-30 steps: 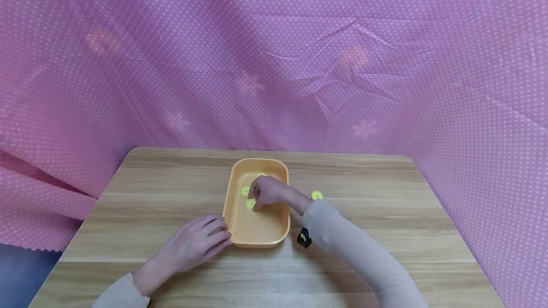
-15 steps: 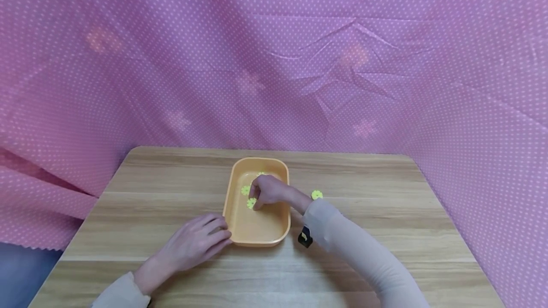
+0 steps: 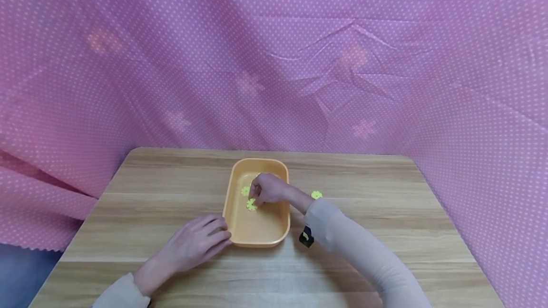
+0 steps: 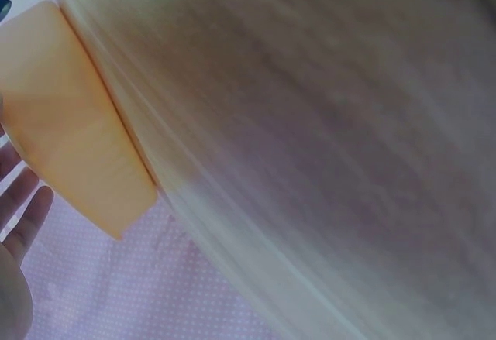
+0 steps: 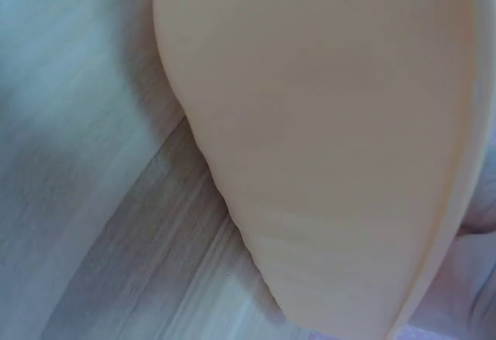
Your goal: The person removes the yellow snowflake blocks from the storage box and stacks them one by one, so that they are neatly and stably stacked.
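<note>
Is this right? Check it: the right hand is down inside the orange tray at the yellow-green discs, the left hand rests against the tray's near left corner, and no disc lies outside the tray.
Not quite. One yellow-green disc lies on the wooden table, just right of the orange tray; the head view shows it. The rest holds: the right hand is inside the tray at the discs, and the left hand rests against its near left corner.

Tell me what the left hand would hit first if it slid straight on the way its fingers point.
Most likely the orange tray: the left hand lies flat on the table, fingers aimed at the tray's near left corner and seemingly already touching its wall, though contact is hard to confirm.
</note>
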The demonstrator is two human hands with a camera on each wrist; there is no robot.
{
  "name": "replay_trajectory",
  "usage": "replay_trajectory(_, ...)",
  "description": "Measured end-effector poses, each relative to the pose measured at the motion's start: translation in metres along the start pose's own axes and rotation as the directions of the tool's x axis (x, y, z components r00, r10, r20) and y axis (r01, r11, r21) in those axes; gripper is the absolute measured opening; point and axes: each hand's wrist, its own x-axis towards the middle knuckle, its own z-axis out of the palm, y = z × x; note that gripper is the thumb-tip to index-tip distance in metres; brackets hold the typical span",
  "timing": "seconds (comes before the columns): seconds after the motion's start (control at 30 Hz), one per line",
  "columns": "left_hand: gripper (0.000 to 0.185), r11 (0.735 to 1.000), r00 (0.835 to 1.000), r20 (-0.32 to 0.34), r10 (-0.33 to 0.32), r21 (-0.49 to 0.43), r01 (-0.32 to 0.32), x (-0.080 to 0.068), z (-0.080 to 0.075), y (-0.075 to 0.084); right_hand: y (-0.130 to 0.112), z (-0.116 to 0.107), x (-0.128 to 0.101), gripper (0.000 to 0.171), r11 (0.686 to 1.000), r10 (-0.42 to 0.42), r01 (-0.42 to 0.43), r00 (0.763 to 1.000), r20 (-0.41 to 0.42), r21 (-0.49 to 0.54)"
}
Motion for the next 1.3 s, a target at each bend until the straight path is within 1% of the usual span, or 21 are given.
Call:
replay_trajectory(0.17,0.013,1.0,1.0,-0.003,0.007,-0.001,-0.007,0.0,0.0,-0.004,-0.001,-0.003,-0.001,0.011,0.999,-0.021,0.021,1.0,0.002,0.027)
replay_trajectory(0.33,0.013,1.0,1.0,-0.003,0.006,-0.002,-0.006,0.0,0.0,-0.007,-0.001,-0.005,-0.002,0.007,0.995,-0.03,0.029,0.999,0.01,0.091)
replay_trajectory(0.63,0.013,1.0,1.0,-0.003,0.006,-0.01,-0.006,0.0,0.001,-0.012,-0.002,-0.013,-0.006,0.007,0.978,-0.014,0.016,1.0,-0.008,0.207)
replay_trajectory(0.93,0.016,1.0,1.0,-0.012,0.016,0.003,-0.016,0.0,0.002,-0.016,-0.008,-0.02,-0.016,0.008,0.96,-0.018,0.025,0.999,-0.029,0.278)
replay_trajectory(1.03,0.017,1.0,1.0,-0.015,0.017,0.005,-0.017,0.0,0.002,-0.016,-0.006,-0.02,-0.018,0.009,0.948,-0.017,0.026,0.999,-0.032,0.316)
replay_trajectory(1.17,0.016,1.0,1.0,-0.012,0.016,0.003,-0.016,0.001,0.002,-0.016,-0.004,-0.023,-0.022,0.009,0.922,-0.015,0.031,0.999,-0.042,0.385)
replay_trajectory(1.3,0.016,1.0,1.0,-0.014,0.016,0.004,-0.016,0.001,0.002,-0.017,-0.003,-0.028,-0.028,0.01,0.908,-0.006,0.029,0.998,-0.056,0.419)
